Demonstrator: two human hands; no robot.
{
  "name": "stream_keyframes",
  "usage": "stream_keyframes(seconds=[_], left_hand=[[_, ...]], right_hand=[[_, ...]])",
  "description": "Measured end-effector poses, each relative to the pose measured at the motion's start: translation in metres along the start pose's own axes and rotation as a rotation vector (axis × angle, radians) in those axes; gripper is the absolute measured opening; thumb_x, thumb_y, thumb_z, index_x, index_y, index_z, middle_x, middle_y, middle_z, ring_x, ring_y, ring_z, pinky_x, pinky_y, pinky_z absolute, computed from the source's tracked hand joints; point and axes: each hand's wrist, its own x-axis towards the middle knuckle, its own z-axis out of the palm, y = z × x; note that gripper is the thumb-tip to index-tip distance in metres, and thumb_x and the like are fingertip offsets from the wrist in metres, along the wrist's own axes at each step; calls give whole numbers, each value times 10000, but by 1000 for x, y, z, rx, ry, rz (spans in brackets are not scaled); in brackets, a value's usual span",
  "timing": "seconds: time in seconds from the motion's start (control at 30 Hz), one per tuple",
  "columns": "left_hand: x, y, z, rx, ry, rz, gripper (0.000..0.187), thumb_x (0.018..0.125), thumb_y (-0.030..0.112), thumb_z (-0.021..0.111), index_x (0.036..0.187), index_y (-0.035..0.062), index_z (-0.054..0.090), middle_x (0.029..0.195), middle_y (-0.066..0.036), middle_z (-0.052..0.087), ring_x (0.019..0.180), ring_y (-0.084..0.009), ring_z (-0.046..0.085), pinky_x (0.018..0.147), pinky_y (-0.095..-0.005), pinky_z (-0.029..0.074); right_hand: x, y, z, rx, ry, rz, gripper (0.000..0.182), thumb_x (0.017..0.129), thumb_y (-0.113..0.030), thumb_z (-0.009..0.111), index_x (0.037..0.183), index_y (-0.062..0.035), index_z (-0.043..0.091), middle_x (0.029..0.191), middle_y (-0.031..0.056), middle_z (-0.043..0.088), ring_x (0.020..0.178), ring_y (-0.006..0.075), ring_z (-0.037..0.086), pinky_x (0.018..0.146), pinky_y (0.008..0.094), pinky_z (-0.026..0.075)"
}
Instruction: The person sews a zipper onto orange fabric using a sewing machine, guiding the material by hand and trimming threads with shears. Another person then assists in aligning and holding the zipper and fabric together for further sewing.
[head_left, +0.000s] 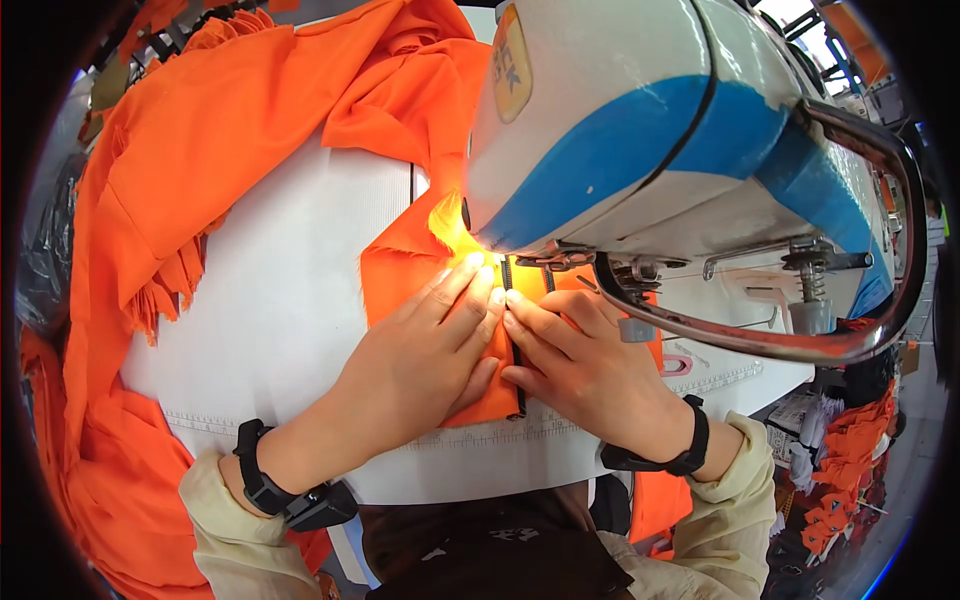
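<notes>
So the orange fabric piece (pixel 395 265) lay pretty flat on the white table (pixel 270 300), kinda frayed at one edge, with the left hand (pixel 420 350) and right hand (pixel 600 365) on it. A dark zipper-like strip (pixel 516 385) ran down it.

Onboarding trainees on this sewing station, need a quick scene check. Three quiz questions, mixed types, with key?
1. True or false: the left hand and the right hand both touch orange cloth.

2. What colour is the broad band on the white sewing machine?
A) green
B) blue
C) red

3. Fill in one word: the white table has a printed measuring ____ along its edge nearest the person.

Key: 1 true; 2 B; 3 scale
</notes>
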Motion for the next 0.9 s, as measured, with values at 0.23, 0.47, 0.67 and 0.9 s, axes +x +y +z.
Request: stream_keyframes(seconds=[0.23, 0.47, 0.67, 0.9], left_hand=[[6, -6, 0, 2, 34, -13, 514, 913, 292, 643, 1261, -86, 623, 1328, -207, 584, 1360, -355, 493, 1162, -414, 398], [8, -5, -11, -1, -29, -34, 482, 920, 298, 646, 1223, -77, 635, 1331, -189, 587, 1337, -326, 515, 1155, -421, 406], [2, -3, -7, 41, 58, 145, 344, 900, 149, 655, 1189, -38, 655, 1287, -127, 620, 1260, -289, 578, 1057, -419, 479], [-2, 4, -8, 149, 37, 211, 367, 839, 88, 625, 1179, -47, 652, 1273, -131, 604, 1281, -285, 554, 1015, -355, 529]], right_hand=[[10, 4, -5, 0, 49, -14, 467, 843, -252, 776, 1233, -12, 686, 1239, 33, 643, 1114, 222, 548, 929, 361, 519], [13, 1, -8, -23, 113, -31, 460, 840, -263, 777, 1220, -18, 692, 1230, 26, 648, 1111, 220, 555, 931, 380, 498], [2, -2, -8, 51, 187, -97, 447, 840, -251, 754, 1200, 1, 673, 1260, 72, 617, 1122, 237, 582, 890, 375, 523], [-9, -10, -6, 171, 199, -64, 477, 766, -215, 812, 1169, -4, 668, 1321, 87, 594, 1133, 273, 575, 911, 400, 554]])
